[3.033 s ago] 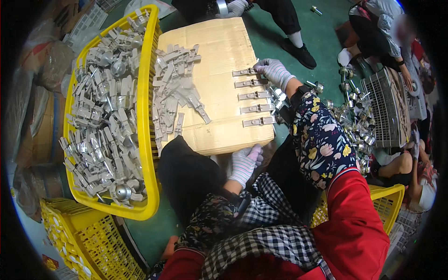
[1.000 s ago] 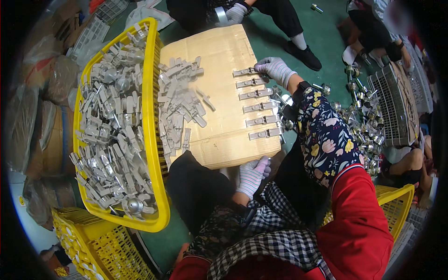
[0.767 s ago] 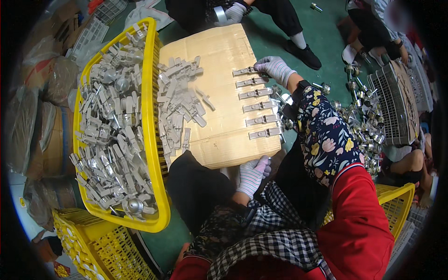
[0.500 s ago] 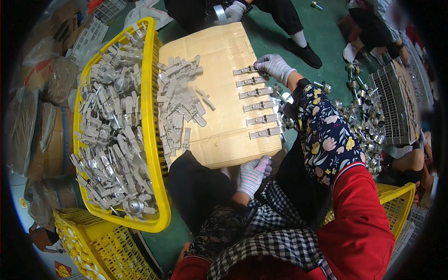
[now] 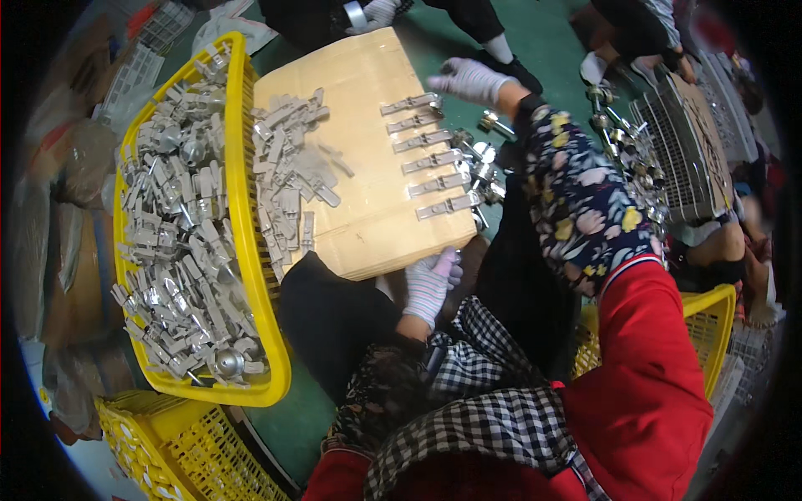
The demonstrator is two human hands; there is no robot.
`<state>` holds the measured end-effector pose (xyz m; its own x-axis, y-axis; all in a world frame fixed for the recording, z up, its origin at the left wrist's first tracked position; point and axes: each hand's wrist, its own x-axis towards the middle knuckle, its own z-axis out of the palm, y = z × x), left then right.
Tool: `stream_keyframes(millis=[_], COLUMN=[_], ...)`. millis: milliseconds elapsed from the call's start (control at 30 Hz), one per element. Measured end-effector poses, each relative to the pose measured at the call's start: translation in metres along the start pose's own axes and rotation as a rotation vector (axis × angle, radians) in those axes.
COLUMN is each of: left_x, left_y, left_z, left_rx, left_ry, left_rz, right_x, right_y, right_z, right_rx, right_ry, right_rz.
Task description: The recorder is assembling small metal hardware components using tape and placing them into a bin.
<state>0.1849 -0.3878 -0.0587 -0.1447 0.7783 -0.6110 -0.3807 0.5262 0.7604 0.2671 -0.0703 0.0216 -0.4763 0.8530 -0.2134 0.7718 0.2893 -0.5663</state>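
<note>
My right hand [image 5: 474, 82], in a striped glove, hovers beyond the upper right edge of a tan cardboard sheet [image 5: 359, 242]. Its fingers point left, loosely apart and slightly blurred, with nothing visible in them. Below the sheet's near edge, my left hand [image 5: 428, 290] is closed with the thumb up; whatever its fingers hold is hidden. A column of several grey plastic clips [image 5: 428, 139] lies along the right edge, with shiny metal parts [image 5: 483, 171] just past their outer ends. Loose grey clips [image 5: 292, 159] are heaped on the left of the sheet.
A yellow basket [image 5: 271, 367] full of grey clips and metal pieces stands against the sheet's left side. Another yellow basket [image 5: 209, 447] is lower left. Metal fittings [image 5: 618, 138] lie on the green floor to the right, beside a grey crate [image 5: 681, 159]. Other people sit nearby.
My right hand has come off the topmost clip and lifted away from the sheet. The left hand stays by the near edge. The whole view has shifted, moving the scene leftward.
</note>
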Motion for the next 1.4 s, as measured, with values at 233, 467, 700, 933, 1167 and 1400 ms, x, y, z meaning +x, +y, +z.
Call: stream_keyframes(millis=[233, 467, 700, 933, 1167, 1400], left_x=[0.002, 0.003, -0.007, -0.007, -0.008, 0.004], left_y=[0.002, 0.003, 0.006, 0.012, 0.007, -0.004], left_z=[0.0, -0.004, -0.002, 0.005, -0.004, -0.012], left_rx=[-0.03, 0.002, 0.172, 0.143, 0.032, -0.028], left_ry=[-0.003, -0.066, 0.057, 0.063, -0.012, -0.08], left_rz=[-0.003, -0.059, 0.084, 0.017, -0.003, 0.053], right_x=[-0.1, -0.143, -0.147, -0.176, -0.32, -0.375], right_y=[0.092, 0.187, 0.183, 0.209, 0.112, 0.032], right_z=[-0.064, 0.112, 0.216, 0.185, 0.057, 0.008], right_rx=[0.013, -0.147, 0.197, 0.84, 0.622, 1.015], right_ry=[-0.035, -0.297, -0.027, 0.22, 0.158, 0.162], right_rz=[0.012, 0.082, 0.092, 0.304, 0.098, 0.134])
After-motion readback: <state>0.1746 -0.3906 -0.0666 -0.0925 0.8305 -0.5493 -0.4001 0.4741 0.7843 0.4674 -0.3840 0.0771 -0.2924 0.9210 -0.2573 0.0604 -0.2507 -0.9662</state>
